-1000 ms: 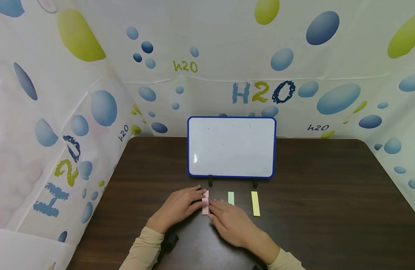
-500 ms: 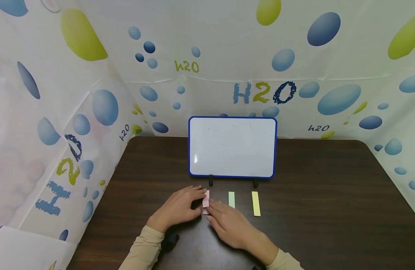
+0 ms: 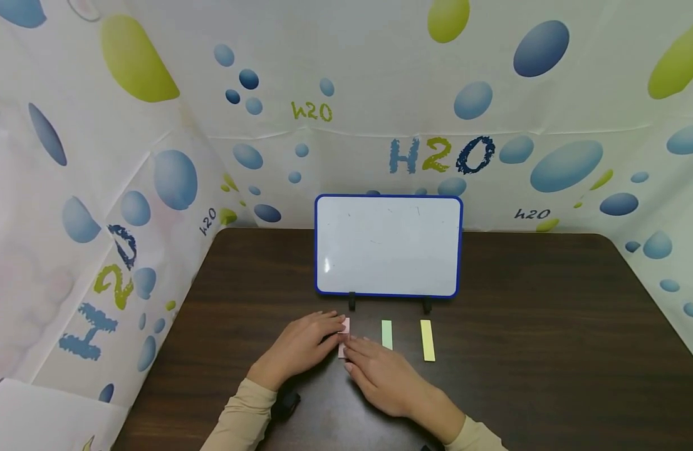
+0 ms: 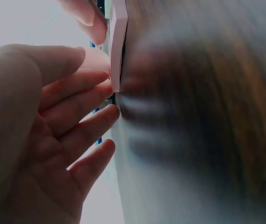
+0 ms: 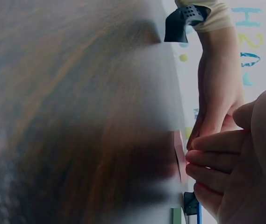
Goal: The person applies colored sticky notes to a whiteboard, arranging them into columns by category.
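Both hands meet over a narrow pink paper sticky strip [image 3: 343,329] lying on the dark wood-grain table [image 3: 549,351], in front of the left foot of the blue-framed whiteboard [image 3: 388,245] that stands upright toward the far edge. The left hand [image 3: 301,347] has its fingertips [image 4: 105,88] nearly straight and pressed against the strip's left edge; no closed pinch is visible. The right hand [image 3: 380,373] lies flat, fingers extended, tips on the strip from the right. A pale green paper strip [image 3: 386,334] and a yellow paper strip [image 3: 427,340] lie just to the right, apart from each other.

Risk, as judged: the strip is thin and partly lifted, so uneven pressure from the two hands could crease it, or its sticky side could catch on a finger. The right hand lies near the green strip and could nudge it.

The left wrist view shows the strip's edge bent up off the table, which the head view hides. The head view alone shows the row of strips and the whiteboard whole.
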Demonstrator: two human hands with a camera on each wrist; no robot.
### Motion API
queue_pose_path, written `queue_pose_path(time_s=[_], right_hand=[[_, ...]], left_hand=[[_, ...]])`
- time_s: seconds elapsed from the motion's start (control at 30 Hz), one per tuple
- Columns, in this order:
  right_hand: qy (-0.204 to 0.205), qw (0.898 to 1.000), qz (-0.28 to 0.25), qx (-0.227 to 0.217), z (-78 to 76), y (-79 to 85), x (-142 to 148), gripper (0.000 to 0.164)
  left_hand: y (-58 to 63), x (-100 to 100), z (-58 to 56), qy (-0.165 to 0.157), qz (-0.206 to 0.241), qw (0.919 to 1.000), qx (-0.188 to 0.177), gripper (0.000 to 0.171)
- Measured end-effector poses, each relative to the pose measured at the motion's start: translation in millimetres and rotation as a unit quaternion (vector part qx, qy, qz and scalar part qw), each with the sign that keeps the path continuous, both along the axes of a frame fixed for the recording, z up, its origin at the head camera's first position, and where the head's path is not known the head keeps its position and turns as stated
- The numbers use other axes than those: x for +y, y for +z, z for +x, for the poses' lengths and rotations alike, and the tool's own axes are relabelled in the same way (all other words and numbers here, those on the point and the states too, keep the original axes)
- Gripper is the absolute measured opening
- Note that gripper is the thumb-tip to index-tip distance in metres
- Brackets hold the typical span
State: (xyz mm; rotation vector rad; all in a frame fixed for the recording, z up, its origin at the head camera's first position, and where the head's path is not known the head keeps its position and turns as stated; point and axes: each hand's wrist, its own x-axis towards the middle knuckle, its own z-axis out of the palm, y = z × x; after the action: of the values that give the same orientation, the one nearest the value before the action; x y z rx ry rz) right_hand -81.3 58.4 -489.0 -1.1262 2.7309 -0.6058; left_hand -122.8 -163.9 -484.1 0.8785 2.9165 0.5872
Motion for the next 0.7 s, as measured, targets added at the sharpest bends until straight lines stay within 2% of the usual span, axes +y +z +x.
queue_pose_path(time_s=[0.2,0.43,0.57,0.7], right_hand=[[0.007,1.000,0.006,-0.011,1.3,-2.4,-1.9,0.052],[0.010,1.000,0.010,0.019,-4.7,-5.2,-4.4,0.049],[0.008,1.000,0.017,0.015,-6.2,-4.9,-4.7,0.047],[0.011,1.000,0.028,-0.002,-5.7,-3.3,-5.1,0.047]], left_hand=[[-1.4,-0.3,0.2,-0.001,0.003,1.0000,0.003,0.029],[-0.5,1.0,-1.8,-0.001,0.006,1.0000,0.002,0.031],[1.3,3.4,-1.9,0.003,-0.006,1.0000,0.006,0.030],[1.9,7.6,-0.9,0.003,-0.016,0.9993,0.034,0.032]])
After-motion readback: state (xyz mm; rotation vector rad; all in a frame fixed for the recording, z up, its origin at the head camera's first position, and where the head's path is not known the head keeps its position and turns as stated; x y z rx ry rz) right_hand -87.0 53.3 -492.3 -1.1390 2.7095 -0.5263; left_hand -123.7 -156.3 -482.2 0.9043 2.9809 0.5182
